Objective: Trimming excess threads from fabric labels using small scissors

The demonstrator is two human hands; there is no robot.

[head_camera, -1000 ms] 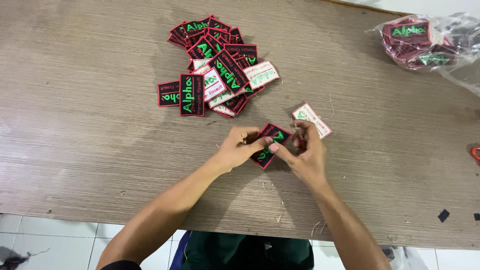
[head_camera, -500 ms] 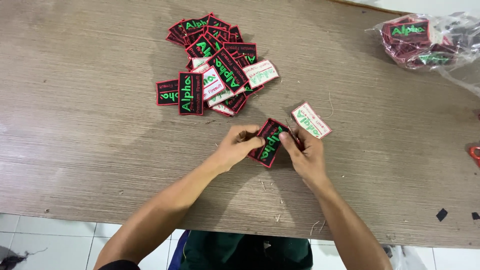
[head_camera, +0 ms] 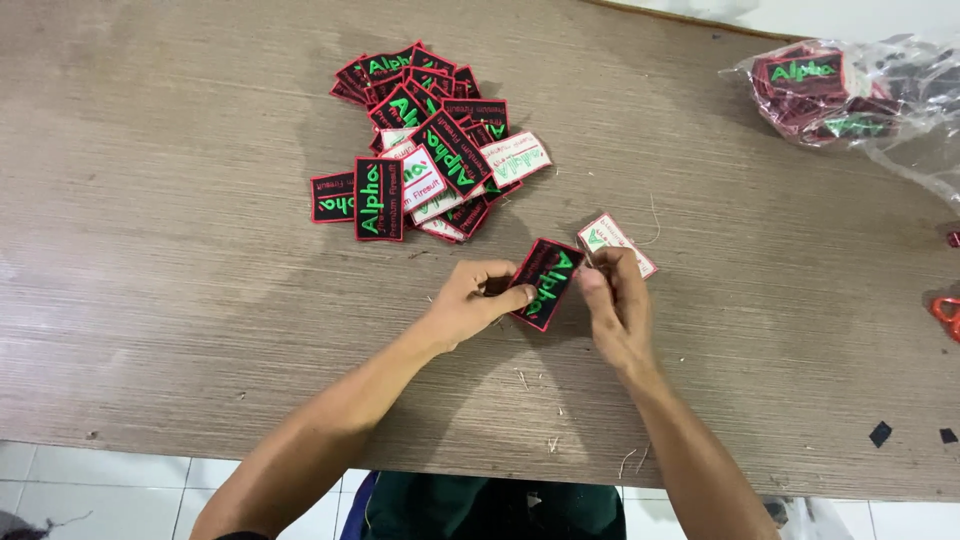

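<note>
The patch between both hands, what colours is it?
Black patch with red border and green lettering, in the head view.

Lying tilted on the wooden table (head_camera: 180, 300), a black embroidered patch (head_camera: 546, 283) with a red stitched border and bright green lettering, face up, long axis running diagonally from lower left to upper right. Being pinched at its lower left edge by the left hand (head_camera: 472, 302) and at its upper right edge by the right hand (head_camera: 616, 306). Sitting just below the heap of like patches, near a single white-backed patch (head_camera: 612, 240) lying face down beside it.
</note>
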